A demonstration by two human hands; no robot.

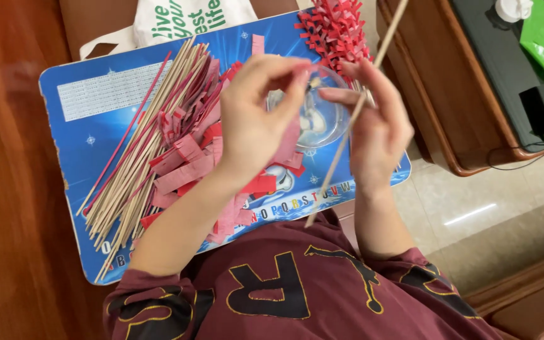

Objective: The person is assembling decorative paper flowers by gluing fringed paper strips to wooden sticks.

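Right hand (379,126) clamps thin wooden stick (354,116); left hand (256,119) pinches its fingertips over clear bowl (322,119). Few fringed red pieces (335,28) finished; many bare sticks (140,145) and red paper strips (190,160) left on blue board (96,94).

Soft, even daylight fills the head view, bright and without harsh shadows. A pale streak of glare lies on the glossy beige tiled floor (473,214), and a duller sheen runs along the polished reddish-brown wooden surface (7,157) at the left. The clear round glass bowl (322,119) catches small highlights. Focus holds across the middle, though fine detail is slightly soft and smeared. The raised thin wooden stick (390,31) looks faintly blurred near the top edge.
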